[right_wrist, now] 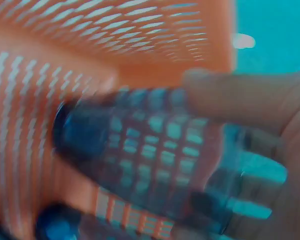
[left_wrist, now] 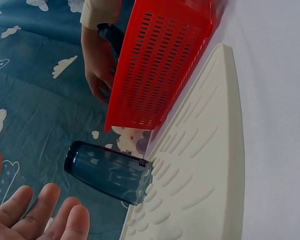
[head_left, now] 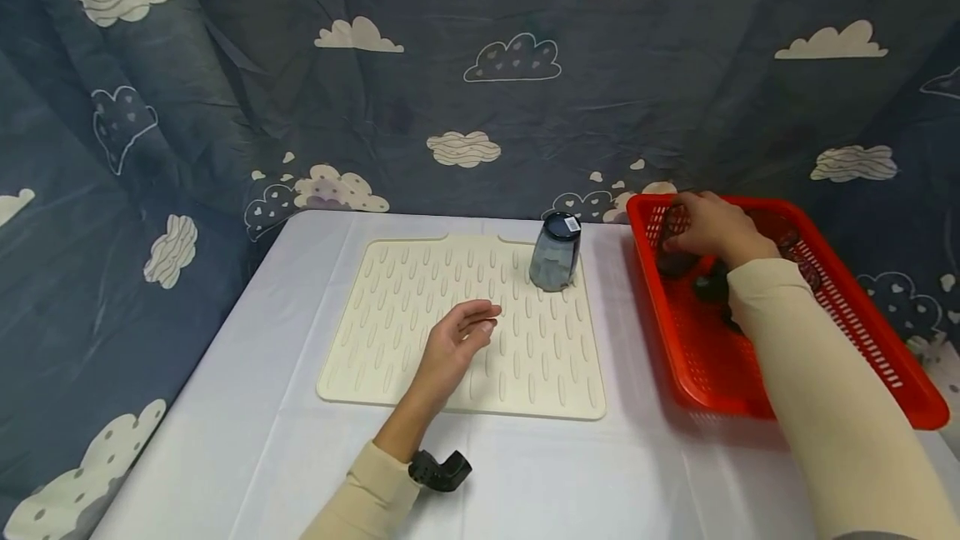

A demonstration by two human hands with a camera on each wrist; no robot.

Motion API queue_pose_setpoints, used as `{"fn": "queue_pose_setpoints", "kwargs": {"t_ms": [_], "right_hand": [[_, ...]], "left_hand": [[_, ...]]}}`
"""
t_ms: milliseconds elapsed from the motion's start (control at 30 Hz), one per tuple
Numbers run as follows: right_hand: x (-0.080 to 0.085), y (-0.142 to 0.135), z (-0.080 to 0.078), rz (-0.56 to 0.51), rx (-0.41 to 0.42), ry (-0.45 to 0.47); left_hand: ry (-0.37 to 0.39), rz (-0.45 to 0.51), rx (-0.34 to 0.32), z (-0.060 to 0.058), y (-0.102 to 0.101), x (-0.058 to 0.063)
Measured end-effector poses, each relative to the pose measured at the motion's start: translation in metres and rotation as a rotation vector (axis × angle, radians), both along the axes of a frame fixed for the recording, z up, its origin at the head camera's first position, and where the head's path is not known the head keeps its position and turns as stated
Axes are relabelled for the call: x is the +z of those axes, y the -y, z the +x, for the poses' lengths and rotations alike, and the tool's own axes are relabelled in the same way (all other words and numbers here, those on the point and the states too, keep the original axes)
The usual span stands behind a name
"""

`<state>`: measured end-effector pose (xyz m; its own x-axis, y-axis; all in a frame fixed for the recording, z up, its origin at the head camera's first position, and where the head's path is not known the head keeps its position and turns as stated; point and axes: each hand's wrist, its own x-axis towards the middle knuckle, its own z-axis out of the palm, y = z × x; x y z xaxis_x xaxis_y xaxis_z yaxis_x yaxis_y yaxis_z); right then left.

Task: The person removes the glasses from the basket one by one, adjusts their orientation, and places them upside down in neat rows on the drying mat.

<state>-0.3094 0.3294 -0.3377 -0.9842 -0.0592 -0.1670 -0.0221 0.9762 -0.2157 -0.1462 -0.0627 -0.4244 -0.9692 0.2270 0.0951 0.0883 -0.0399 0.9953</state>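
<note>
A dark glass [right_wrist: 140, 155] is gripped in the right hand [head_left: 708, 227] inside the red basket [head_left: 862, 332], left hand [head_left: 453, 344] relaxed open; it could be knocked against the basket wall.

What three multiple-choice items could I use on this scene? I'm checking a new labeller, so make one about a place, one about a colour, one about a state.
1. Where does the upside-down glass stand?
A. on the far right part of the cream mat
B. inside the basket
C. on the bare tablecloth

2. What colour is the basket?
A. blue
B. red
C. white

3. What is the left hand doing?
A. gripping the upside-down glass
B. pinching the mat's edge
C. holding nothing, fingers loosely extended over the mat

Answers:
1 A, its rim rests on the mat's ridges.
2 B, red slotted plastic in every view.
3 C, while the right hand grips a dark tumbler inside the basket.
</note>
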Motion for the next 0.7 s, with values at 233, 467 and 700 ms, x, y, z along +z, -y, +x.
{"fn": "queue_pose_setpoints", "kwargs": {"t_ms": [233,467,700], "right_hand": [[0.002,-0.001,0.000,-0.070,-0.037,0.002],[0.011,0.000,0.007,-0.163,-0.039,0.018],[0.032,-0.010,0.020,-0.199,-0.056,-0.033]], "left_hand": [[0.029,0.003,-0.010,-0.001,0.002,0.000],[0.031,0.002,-0.022,0.000,0.005,0.000],[0.056,-0.015,-0.011,0.000,0.008,-0.002]]}}
